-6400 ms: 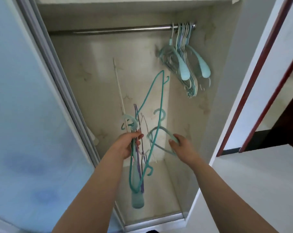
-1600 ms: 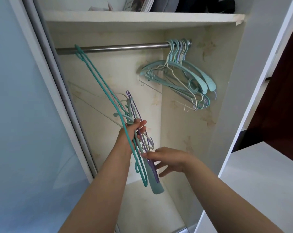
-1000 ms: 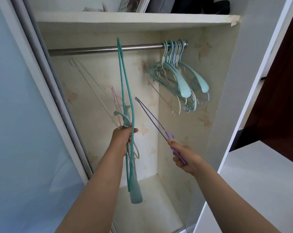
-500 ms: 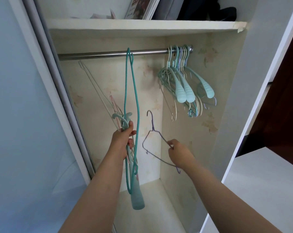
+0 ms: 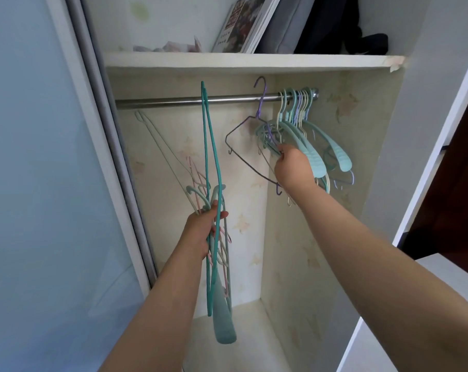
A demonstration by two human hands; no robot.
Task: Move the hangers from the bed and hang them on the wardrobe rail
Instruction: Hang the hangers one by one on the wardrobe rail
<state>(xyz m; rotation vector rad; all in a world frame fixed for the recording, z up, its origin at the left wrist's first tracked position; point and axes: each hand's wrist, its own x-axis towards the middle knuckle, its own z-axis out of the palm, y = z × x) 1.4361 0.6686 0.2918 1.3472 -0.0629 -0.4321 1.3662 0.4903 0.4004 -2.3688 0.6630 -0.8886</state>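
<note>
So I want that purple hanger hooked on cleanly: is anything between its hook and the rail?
Nothing visible. The purple hanger, held by the right hand, has its hook at the rail, just left of the hung hangers.

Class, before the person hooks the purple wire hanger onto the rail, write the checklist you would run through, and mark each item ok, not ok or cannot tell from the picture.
1. Right hand grips the purple hanger by its frame: ok.
2. Hook sits over the rail: not ok; its tip stands above the bar, not yet seated.
3. Free rail left of the hung hangers: ok.
4. Purple frame free of the hung ones: cannot tell; the fingers sit among them.
5. Left hand holds the remaining bundle firmly: ok.
6. Bundle's long teal hanger clear of the rail: cannot tell; it crosses the bar in view.
</note>
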